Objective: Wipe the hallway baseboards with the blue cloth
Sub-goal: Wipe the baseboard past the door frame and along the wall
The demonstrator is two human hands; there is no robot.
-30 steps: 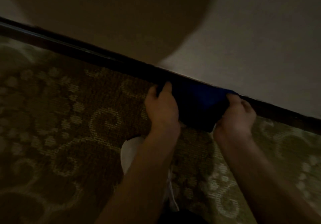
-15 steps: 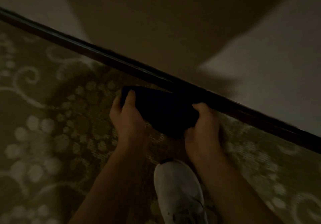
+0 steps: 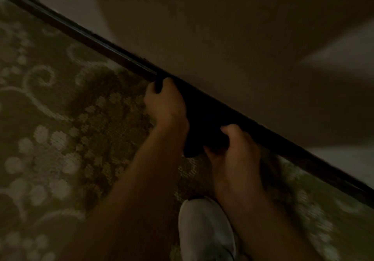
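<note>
Two hands, left hand [image 3: 167, 104] and right hand [image 3: 238, 149], grip a dark, seemingly blue cloth [image 3: 204, 123], fingers curled round its ends. It touches the dark wooden baseboard [image 3: 105, 47] above patterned carpet [image 3: 60, 129].

Both bare forearms reach forward and down from the bottom edge, roughly parallel, the left one longer in view. The left hand [image 3: 167, 104] has its fingers curled over the far end of the cloth [image 3: 204, 123], knuckles up. The right hand [image 3: 237, 149] grips the near end, thumb on top and fingers wrapped beneath, close beside the left wrist.
</note>
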